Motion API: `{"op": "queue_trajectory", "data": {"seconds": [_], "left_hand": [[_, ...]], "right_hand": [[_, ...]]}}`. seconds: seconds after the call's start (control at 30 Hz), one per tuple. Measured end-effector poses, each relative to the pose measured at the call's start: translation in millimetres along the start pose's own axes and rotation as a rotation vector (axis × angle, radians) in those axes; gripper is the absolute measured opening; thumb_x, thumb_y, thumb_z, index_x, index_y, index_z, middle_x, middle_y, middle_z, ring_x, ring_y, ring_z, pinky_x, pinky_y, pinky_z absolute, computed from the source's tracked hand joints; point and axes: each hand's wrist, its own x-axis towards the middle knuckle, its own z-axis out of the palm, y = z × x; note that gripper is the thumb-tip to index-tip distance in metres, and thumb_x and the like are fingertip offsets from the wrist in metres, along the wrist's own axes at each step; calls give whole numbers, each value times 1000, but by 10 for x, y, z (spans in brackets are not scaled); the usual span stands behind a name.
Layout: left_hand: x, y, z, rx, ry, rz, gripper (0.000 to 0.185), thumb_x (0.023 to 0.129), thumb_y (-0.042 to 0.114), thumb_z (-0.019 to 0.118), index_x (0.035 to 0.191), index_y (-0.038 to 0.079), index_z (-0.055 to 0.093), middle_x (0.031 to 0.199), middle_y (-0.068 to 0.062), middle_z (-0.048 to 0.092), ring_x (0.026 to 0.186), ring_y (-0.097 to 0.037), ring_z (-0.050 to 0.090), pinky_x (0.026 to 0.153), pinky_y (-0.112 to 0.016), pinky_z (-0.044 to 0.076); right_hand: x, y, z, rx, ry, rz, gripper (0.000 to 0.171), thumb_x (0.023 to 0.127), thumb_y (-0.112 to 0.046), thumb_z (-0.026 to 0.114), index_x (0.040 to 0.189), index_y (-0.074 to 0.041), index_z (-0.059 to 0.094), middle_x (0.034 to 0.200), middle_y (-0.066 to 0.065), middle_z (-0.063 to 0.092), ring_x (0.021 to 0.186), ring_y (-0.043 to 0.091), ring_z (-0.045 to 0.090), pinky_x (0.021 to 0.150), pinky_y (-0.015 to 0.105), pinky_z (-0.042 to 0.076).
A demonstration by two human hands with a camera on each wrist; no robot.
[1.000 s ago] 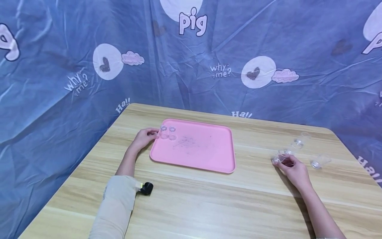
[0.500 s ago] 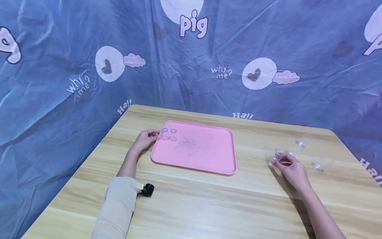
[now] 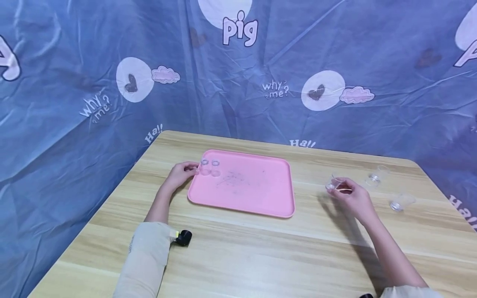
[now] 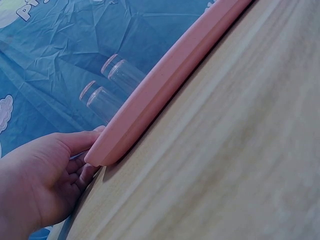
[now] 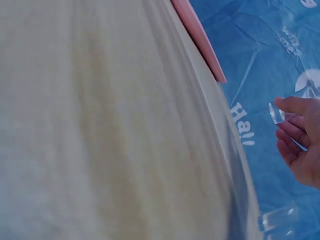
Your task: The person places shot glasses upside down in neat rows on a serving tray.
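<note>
My right hand [image 3: 352, 198] pinches a small clear cup [image 3: 331, 184] between thumb and fingers, lifted above the table right of the pink tray [image 3: 257, 182]. In the right wrist view, this cup [image 5: 276, 113] shows at the fingertips. My left hand [image 3: 180, 174] grips the tray's left rim; in the left wrist view its thumb [image 4: 82, 141] lies on the rim and the other fingers are curled outside it. Two clear cups [image 3: 215, 168] stand side by side on the tray near this hand, apparently upside down. Their lower edges are hidden by the rim in the left wrist view.
More clear cups stand at the table's right: one cup [image 3: 401, 202] nearer me and at least one cup [image 3: 375, 177] farther back. The wooden table [image 3: 238, 256] ends at a blue printed cloth [image 3: 223, 91]. A black device [image 3: 184, 238] sits at my left sleeve.
My right hand has moved left and up from the other cups, carrying its cup toward the tray. The left hand has stayed at the tray's rim.
</note>
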Motion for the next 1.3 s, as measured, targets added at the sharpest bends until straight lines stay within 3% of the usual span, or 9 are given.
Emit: {"op": "queue_trajectory", "data": {"seconds": [0.27, 0.7, 1.0, 1.3], "left_hand": [[-11, 40, 10, -15, -8, -14, 35, 88, 8, 60, 119, -7, 56, 107, -21, 60, 99, -31, 53, 89, -38, 41], [-60, 13, 7, 2, 3, 0, 34, 87, 7, 60, 118, -8, 56, 105, -21, 60, 97, -31, 54, 88, -39, 42], [-50, 18, -21, 8, 3, 19, 34, 87, 7, 60, 118, -7, 57, 105, -22, 60, 97, -32, 53, 88, -40, 41], [-46, 23, -6, 12, -3, 15, 35, 87, 9, 60, 118, -7, 56, 106, -22, 60, 98, -33, 53, 90, -41, 41]], "right_hand": [[95, -185, 47, 25, -40, -36, 42, 82, -15, 70, 113, 8, 56, 95, 19, 61, 76, 3, 56, 62, 14, 47], [297, -481, 324, 54, -79, -82, 33, 79, -6, 69, 107, 8, 58, 91, 18, 62, 80, 24, 59, 63, 17, 48], [460, -763, 503, 62, -98, -161, 32, 78, -4, 70, 106, 7, 60, 87, 16, 63, 80, 28, 60, 65, 20, 48], [541, -943, 675, 71, -121, -172, 32, 77, -4, 70, 106, 5, 61, 87, 15, 63, 81, 29, 61, 67, 27, 50]]}}
